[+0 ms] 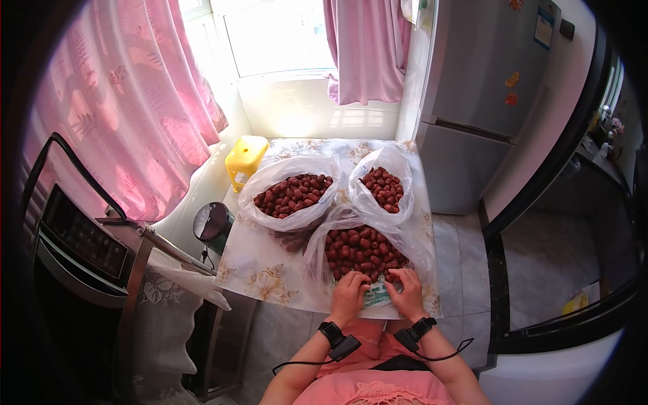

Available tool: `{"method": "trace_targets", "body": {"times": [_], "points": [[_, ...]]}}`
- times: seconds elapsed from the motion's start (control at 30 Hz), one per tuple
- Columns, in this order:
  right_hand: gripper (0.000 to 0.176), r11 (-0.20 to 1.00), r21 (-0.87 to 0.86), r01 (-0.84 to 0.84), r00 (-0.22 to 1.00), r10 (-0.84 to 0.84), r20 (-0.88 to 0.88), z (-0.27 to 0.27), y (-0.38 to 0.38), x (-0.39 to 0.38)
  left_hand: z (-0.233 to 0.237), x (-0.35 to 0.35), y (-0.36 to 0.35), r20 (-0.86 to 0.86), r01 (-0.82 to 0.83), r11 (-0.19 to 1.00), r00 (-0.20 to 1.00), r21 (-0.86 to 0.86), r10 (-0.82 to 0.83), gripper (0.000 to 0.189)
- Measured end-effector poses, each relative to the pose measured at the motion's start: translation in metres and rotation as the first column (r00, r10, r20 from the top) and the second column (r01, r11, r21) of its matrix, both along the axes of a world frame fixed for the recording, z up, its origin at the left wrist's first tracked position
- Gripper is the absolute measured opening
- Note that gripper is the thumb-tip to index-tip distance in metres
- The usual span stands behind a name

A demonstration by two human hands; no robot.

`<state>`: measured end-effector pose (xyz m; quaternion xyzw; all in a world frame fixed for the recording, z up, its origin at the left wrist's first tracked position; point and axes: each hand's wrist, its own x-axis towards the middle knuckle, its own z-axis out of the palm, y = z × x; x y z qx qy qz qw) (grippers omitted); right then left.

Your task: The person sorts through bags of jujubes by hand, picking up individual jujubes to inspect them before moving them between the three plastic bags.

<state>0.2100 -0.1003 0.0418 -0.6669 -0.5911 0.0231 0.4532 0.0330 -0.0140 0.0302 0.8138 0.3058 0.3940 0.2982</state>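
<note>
A clear plastic bag (312, 260) stands open at the near side of the table, heaped with red dates (361, 248). At its front edge my left hand (349, 295) is closed, fingers curled by the nearest dates. My right hand (407, 293) is also closed on the other side, its fingertips drawn in beside a few dates. What either hand pinches is too small to make out. Between them a patch of green print (376, 295) shows. Behind lie two more open bags: a wide plastic bag (251, 202) on the left and a smaller plastic bag (410, 177) on the right, both holding dates.
The bags rest on a table with a floral cloth (270, 282). A yellow stool (247, 154) and a dark round bin (213, 221) stand to its left, near a black appliance (81, 243). A grey refrigerator (466, 148) is at the back right.
</note>
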Motion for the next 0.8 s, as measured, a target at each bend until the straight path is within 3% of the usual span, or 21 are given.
{"method": "trace_targets", "body": {"times": [0.8], "points": [[0.032,0.999,-0.046,0.004,0.998,-0.007,-0.056,-0.0006,-0.0017,-0.0009,0.0024,-0.0004,-0.0014,0.085,-0.005,0.997,0.996,-0.081,0.012,0.033]]}}
